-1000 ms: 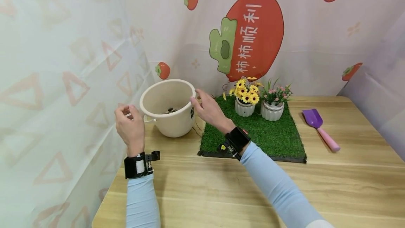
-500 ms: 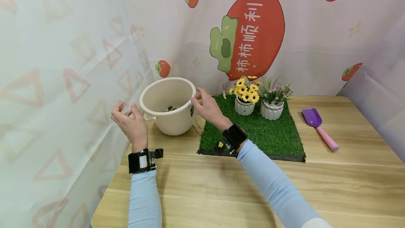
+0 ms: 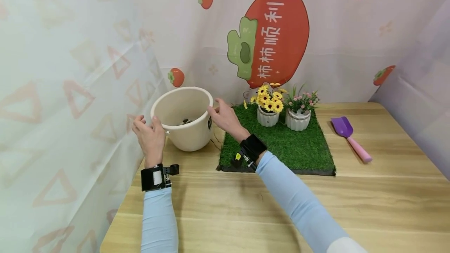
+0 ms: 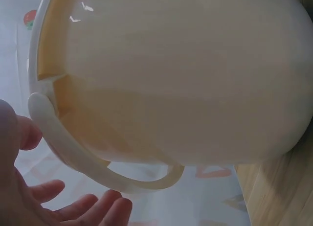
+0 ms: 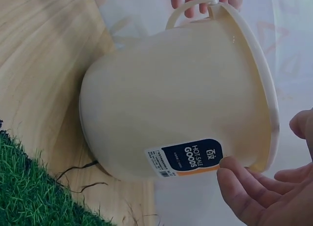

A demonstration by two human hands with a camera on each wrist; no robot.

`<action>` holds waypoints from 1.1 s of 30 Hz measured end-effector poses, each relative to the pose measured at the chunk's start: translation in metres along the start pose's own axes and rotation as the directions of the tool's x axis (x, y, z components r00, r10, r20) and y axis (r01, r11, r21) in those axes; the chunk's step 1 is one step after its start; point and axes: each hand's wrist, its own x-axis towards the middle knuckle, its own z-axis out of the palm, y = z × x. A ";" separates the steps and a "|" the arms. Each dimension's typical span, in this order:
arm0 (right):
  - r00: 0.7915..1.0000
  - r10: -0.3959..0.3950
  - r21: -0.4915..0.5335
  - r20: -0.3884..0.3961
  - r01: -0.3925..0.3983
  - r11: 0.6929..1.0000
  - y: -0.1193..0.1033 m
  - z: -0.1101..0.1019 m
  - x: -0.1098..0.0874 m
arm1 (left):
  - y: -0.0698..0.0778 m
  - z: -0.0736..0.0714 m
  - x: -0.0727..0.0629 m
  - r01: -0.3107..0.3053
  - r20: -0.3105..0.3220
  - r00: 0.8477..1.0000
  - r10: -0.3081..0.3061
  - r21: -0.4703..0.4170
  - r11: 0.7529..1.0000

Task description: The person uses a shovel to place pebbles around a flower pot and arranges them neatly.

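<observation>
A cream plastic bucket point(image 3: 191, 137) stands upright on the table, with several small dark pieces point(image 3: 186, 121) at its bottom. At its left rim is my left hand point(image 3: 151, 139). In the left wrist view the thumb is near the rim, and the loosely spread fingertips point(image 4: 117, 206) lie just beyond the bucket's side handle point(image 4: 88, 168). My right hand point(image 3: 226, 119) is at the opposite rim. The right wrist view has its fingers point(image 5: 239, 192) reaching beneath the rim beside the dark label point(image 5: 190, 156), the thumb raised apart from the rim.
Right of the bucket lies a green turf mat point(image 3: 281, 153). Two white pots hold yellow flowers point(image 3: 268, 98) and pink flowers point(image 3: 304, 100) at its back. A purple scoop with a pink handle point(image 3: 359, 149) lies farther right. Printed cloth point(image 3: 105, 61) walls the left and back.
My left hand has moved right and up to the bucket's rim. My right hand stays by the other side, and the bucket stands in the same place.
</observation>
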 end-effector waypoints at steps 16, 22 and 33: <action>0.998 -0.004 0.057 0.061 0.001 0.998 0.008 0.010 0.008 | -0.002 0.002 0.004 -0.017 0.032 0.999 0.013 0.111 0.994; 0.999 -0.008 0.071 0.051 0.004 0.997 0.008 0.010 0.008 | 0.001 0.003 0.005 -0.022 0.049 0.999 0.016 0.126 0.992; 0.998 -0.014 0.181 0.059 0.003 0.984 0.004 0.006 0.010 | 0.008 0.003 0.004 -0.021 0.106 0.994 0.003 0.174 0.985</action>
